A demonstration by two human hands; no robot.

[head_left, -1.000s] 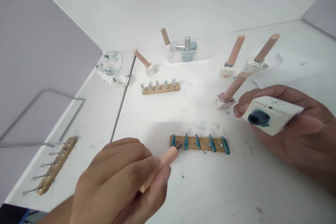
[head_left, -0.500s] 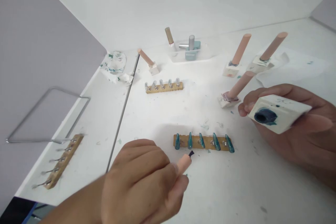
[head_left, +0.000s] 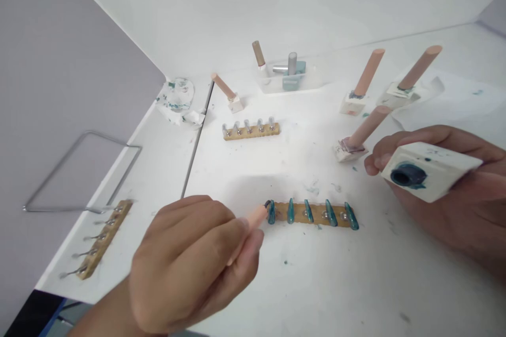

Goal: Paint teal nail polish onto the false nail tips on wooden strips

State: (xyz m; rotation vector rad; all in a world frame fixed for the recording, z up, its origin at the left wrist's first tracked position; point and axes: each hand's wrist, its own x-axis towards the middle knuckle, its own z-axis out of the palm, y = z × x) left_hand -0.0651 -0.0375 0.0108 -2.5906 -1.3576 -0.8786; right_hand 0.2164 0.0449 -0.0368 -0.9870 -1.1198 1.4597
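Note:
My left hand (head_left: 190, 263) grips a pink-handled brush (head_left: 253, 219) whose dark tip touches the leftmost teal nail on a wooden strip (head_left: 312, 214). That strip carries several teal-painted nail tips and lies on the white table (head_left: 316, 284). My right hand (head_left: 454, 195) holds a white square polish bottle (head_left: 429, 171) tilted on its side, its teal-stained mouth facing me, to the right of the strip and above the table.
A second strip with clear nail tips (head_left: 251, 129) lies farther back. Several white bottles with pink caps (head_left: 361, 134) stand at the back right, a clear tray (head_left: 288, 76) with bottles behind. Stained tissue (head_left: 177, 100), another strip (head_left: 105, 237) and a wire frame (head_left: 79, 174) are on the left.
My left hand pulled the brush back below the strip, then brought its tip up to the leftmost teal nail. The right hand with the bottle drifted slightly right.

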